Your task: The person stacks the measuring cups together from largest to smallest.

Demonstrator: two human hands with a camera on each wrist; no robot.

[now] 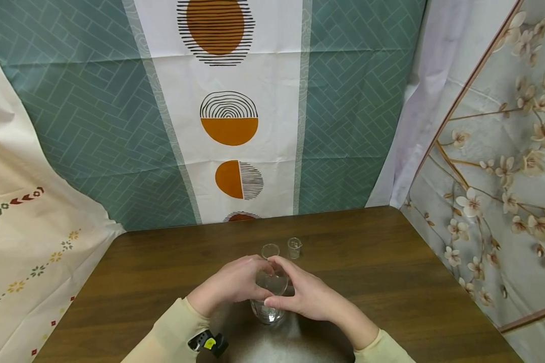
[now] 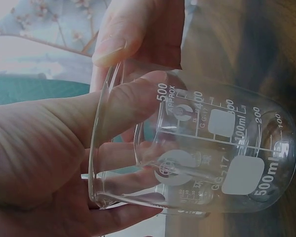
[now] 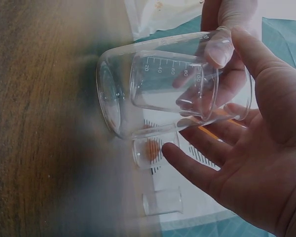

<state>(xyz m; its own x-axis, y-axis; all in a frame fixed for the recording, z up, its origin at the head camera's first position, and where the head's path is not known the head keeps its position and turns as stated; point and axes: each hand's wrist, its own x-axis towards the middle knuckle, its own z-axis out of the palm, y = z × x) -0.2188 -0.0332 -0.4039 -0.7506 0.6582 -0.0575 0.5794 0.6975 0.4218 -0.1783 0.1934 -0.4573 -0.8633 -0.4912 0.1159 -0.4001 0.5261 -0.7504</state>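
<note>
A clear 500 ml glass beaker (image 1: 267,314) stands near the middle of the wooden table, between both hands. Inside it, in the right wrist view, shows a smaller 100 ml beaker (image 3: 155,89), its base above the larger one's bottom. My left hand (image 1: 236,282) reaches into the large mouth, thumb and fingers pinching the small beaker near its rim. My right hand (image 1: 310,296) holds the large beaker (image 3: 111,94) from the right, its thumb at the rim and its fingers along the glass. White measuring marks face the left wrist camera.
Behind the hands, a small glass beaker (image 1: 270,246) and a tiny spouted beaker (image 1: 294,248) stand on the brown table (image 1: 363,252). A patterned curtain (image 1: 354,111) hangs at its back edge, with cloths down both sides. A black device (image 1: 207,343) sits on the left wrist.
</note>
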